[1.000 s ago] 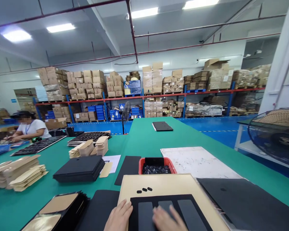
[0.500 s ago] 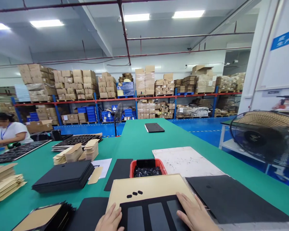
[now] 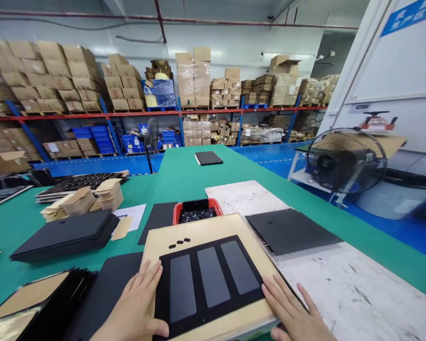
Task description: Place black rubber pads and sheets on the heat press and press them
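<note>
A black sheet with three dark grey rectangular panels (image 3: pixel 213 276) lies flat on a tan board (image 3: pixel 202 229). My left hand (image 3: pixel 139 299) rests on the sheet's left edge, fingers stretched out and thumb near the lower left corner. At the lower right corner, my right hand (image 3: pixel 294 308) lies with spread fingers, its fingertips touching the sheet's edge and the board. Neither hand is closed round anything. Three small black oval pieces (image 3: pixel 180 242) sit on the board above the sheet.
Behind the board stands a red basket (image 3: pixel 176 212) of small dark pieces. Stacked black sheets (image 3: pixel 62 234) and a tan-topped black stack (image 3: pixel 28 298) are on the left. Right of the board are a large black sheet (image 3: pixel 293 231) and a marked white board (image 3: pixel 372 289). A fan (image 3: pixel 346 161) stands farther right.
The view has tipped down and shows more of the black sheet. My right hand has moved from its upper right corner to its lower right; my left hand stays along the left edge.
</note>
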Motion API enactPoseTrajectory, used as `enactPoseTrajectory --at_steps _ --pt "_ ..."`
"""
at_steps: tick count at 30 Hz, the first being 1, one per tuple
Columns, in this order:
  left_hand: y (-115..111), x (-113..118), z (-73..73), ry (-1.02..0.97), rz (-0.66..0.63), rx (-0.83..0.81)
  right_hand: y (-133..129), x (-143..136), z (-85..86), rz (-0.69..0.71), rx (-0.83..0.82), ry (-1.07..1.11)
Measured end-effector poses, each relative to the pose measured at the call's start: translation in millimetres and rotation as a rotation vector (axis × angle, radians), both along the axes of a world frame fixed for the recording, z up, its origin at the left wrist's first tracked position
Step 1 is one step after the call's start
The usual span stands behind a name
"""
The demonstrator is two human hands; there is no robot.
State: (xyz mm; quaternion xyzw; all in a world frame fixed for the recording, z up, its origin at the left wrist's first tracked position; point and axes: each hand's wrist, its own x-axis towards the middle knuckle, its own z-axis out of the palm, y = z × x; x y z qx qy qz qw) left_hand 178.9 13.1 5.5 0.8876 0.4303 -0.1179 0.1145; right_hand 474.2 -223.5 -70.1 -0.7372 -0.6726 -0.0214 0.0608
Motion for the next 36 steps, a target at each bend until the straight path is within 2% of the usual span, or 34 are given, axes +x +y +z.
enactPoseTrajectory --at_steps 3,5,7,10,14,22,27,32,36 --pt "2.2 -0.4 -1.1 0.023 -0.029 0.000 22.2 4.3 40.9 -0.117 -0.086 0.114" --pt "4.1 -1.6 -5.1 0.004 -0.035 0.023 45.0 9.8 52.7 -0.160 -0.095 0.141" --pt "6.1 -2.8 -10.2 -0.034 -0.023 0.050 69.9 14.6 53.6 -0.146 -0.096 0.164" --pt "8.0 -4.0 -15.4 -0.080 -0.008 0.081 102.2 18.3 44.3 -0.093 -0.084 0.190" --pt "7.5 -3.5 -17.3 -0.111 -0.001 0.111 123.2 20.4 30.8 -0.109 -0.072 0.156" --pt "1.8 -3.5 -28.0 -0.190 -0.009 0.205 126.4 30.8 14.8 -0.121 -0.028 0.151" --pt "3.5 -8.1 -27.7 -0.227 0.002 0.104 121.4 34.7 4.6 -0.133 0.019 0.156" --pt "0.2 -7.2 -31.4 -0.258 0.022 0.175 108.4 33.7 2.7 -0.137 0.118 0.153" --pt "1.9 -15.3 -37.7 -0.314 0.049 0.078 92.7 39.1 1.9 -0.136 0.178 0.174"
